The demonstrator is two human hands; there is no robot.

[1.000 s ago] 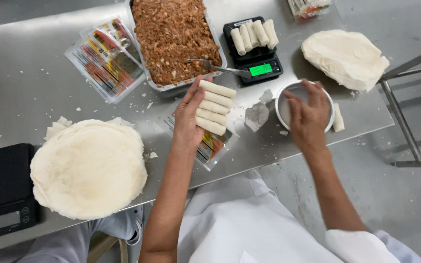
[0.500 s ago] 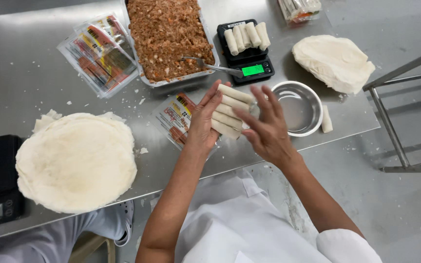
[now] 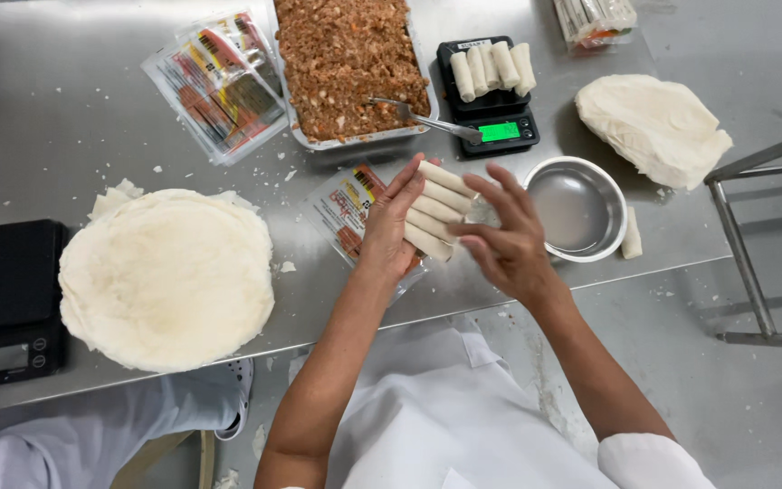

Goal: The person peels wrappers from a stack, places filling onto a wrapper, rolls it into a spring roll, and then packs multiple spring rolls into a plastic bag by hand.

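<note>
At the centre of the steel table [image 3: 65,136], the left hand [image 3: 389,231] lies flat with its fingers pressed along the left ends of a row of four pale spring rolls [image 3: 436,210], which rest on a printed plastic packet [image 3: 346,210]; its grip is flat and steadying rather than clenched. The right hand [image 3: 504,243] is at the rolls' 4 o'clock, fingers spread and released, the fingertips just beside the right ends of the rolls; whether they touch cannot be told. At 3 o'clock from the rolls stands a round steel bowl [image 3: 578,208], with a single roll [image 3: 631,234] lying against its right rim. At 12 o'clock sits a tray of minced filling [image 3: 346,63] with a fork [image 3: 423,118] in it, and beside it, at 1 o'clock, a small black scale [image 3: 491,95] carrying four more rolls. A stack of round wrappers [image 3: 166,279] lies at 9 o'clock, and a loose heap of wrappers [image 3: 653,127] at 2 o'clock.
</note>
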